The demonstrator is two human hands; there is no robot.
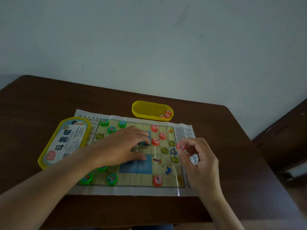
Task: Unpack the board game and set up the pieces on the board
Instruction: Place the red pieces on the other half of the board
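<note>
- Several board (132, 179) squares hide under my left hand (123, 146), lying flat.
- My right hand (197, 161) pinches a red piece (179, 145) over the board's right edge; its print I can't read.

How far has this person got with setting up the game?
Well along. The board is spread on the table, green pieces stand on its left side and four red pieces on its right. The left hand presses the board flat while the right hand pinches one more red piece. Three red ones lie in the yellow tray, yet to be placed.
</note>
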